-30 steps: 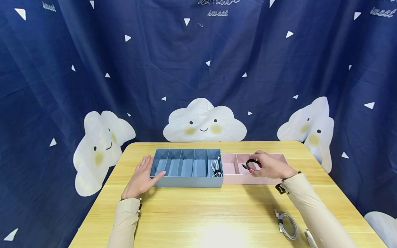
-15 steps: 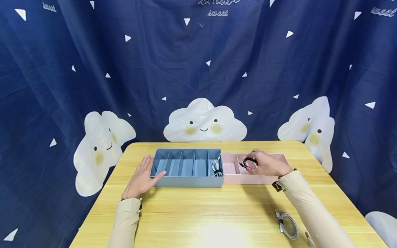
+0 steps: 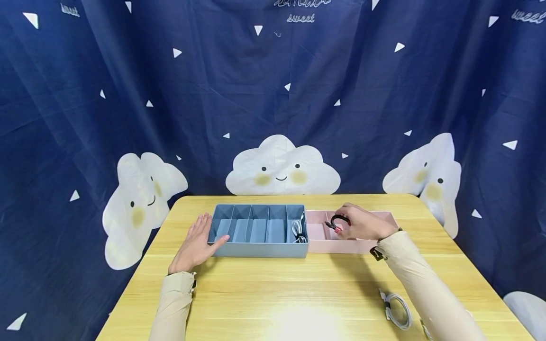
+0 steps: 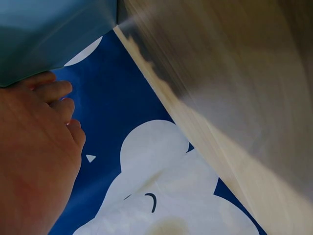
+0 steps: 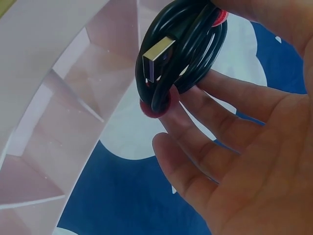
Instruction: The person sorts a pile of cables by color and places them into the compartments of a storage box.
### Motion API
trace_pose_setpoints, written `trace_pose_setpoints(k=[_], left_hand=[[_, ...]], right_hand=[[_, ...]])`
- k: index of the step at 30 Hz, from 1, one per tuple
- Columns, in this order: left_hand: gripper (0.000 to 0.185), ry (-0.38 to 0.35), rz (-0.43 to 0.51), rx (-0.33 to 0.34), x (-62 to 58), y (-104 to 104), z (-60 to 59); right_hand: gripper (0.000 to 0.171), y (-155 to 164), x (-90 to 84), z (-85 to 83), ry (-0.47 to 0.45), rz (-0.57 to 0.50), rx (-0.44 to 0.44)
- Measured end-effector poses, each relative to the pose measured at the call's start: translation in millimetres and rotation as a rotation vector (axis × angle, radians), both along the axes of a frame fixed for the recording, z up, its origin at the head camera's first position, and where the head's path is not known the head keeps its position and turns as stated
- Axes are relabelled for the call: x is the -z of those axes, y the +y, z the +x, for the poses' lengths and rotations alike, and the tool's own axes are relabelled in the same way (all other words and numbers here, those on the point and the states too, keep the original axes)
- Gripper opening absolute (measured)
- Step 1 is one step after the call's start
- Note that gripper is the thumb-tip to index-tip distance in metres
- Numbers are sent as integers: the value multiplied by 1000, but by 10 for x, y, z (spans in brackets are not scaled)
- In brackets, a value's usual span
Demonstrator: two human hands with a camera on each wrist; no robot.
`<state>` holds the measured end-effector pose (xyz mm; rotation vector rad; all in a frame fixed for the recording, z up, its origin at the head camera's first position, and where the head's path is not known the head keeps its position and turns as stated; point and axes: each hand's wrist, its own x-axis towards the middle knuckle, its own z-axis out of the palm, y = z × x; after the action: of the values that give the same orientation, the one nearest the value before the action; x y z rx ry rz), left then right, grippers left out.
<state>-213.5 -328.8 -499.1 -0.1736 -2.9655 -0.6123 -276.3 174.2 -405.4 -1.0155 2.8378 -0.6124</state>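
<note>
My right hand (image 3: 362, 222) pinches a coiled black USB cable (image 5: 188, 49) with red ties over the pink divided box (image 3: 316, 227). In the right wrist view its metal USB plug (image 5: 159, 56) sticks out of the coil, and the thumb and fingertips grip the coil's edge. At the left end of the blue divided box (image 3: 264, 250), my left hand (image 3: 196, 246) rests with fingers straight along the side and the thumb at the front rim. A bundled white cable (image 3: 298, 230) lies in the blue box's rightmost compartment; that box's other compartments show bare floors.
A coiled grey cable (image 3: 398, 310) lies on the wooden table (image 3: 264, 289) at the front right. Another pale cable (image 3: 425, 330) is mostly hidden by the right sleeve (image 3: 426, 284). The two boxes stand end to end near the back edge, before a blue curtain (image 3: 273, 109).
My right hand has moved slightly left with the black USB cable, along the pink box. The left hand stays in place on the blue box.
</note>
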Motion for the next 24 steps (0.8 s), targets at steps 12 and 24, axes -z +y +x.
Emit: trace_pose_setpoints(k=[12,24], left_hand=[[106,-16,8,0,-9,8,11],[106,3,16,-1,-13,9,12]], right_hand=[[42,-101,36,-66,11,-9,-5],[48,-195,38,-159,-36,24,49]])
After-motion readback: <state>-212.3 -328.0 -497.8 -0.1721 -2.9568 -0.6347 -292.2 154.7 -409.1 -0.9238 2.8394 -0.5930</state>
